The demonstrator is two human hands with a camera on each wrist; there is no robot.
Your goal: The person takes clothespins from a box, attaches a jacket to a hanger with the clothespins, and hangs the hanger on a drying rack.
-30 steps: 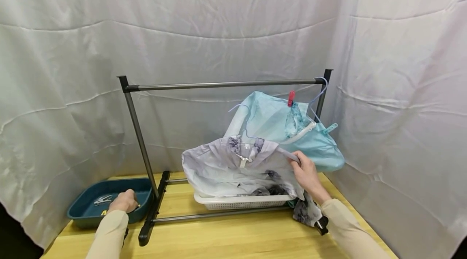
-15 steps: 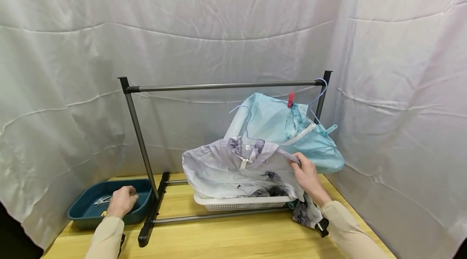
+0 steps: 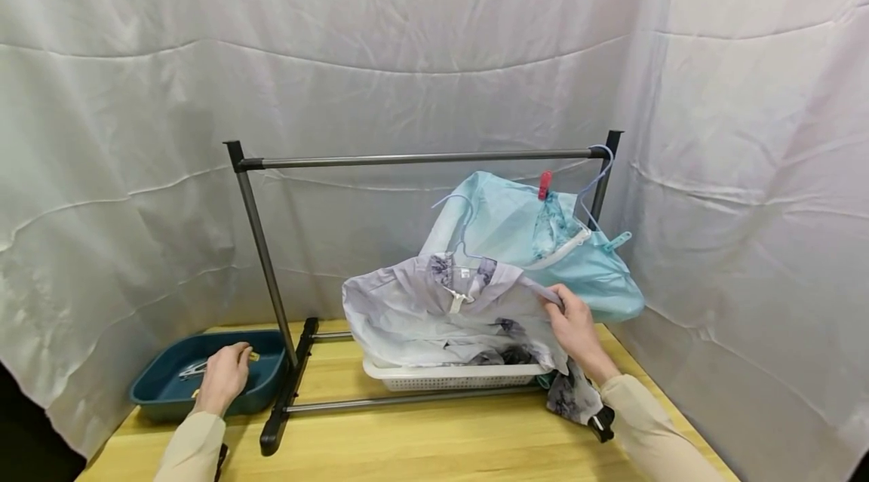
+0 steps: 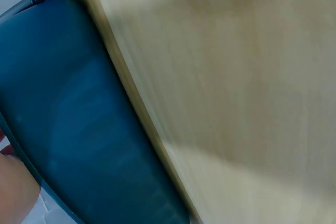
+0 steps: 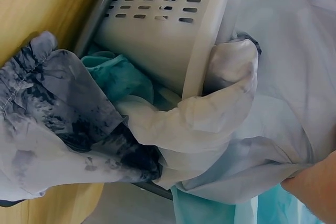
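Observation:
My right hand pinches the shoulder of a pale lilac garment that sits on a blue hanger and drapes over a white basket. The right wrist view shows the lilac garment bunched against the basket, with my right hand at the lower right corner. My left hand reaches over the near rim of a teal tray, fingertips beside a small yellow thing; whether they pinch it I cannot tell. The tray fills the left wrist view.
A dark metal rack stands on the wooden table. A turquoise garment hangs at its right end with a red clip and a teal clip. Grey-patterned cloth spills beside the basket. White curtains surround everything.
My left hand has risen from deep in the tray and moved slightly right, its fingers stretched further forward. The right hand keeps its hold on the lilac garment.

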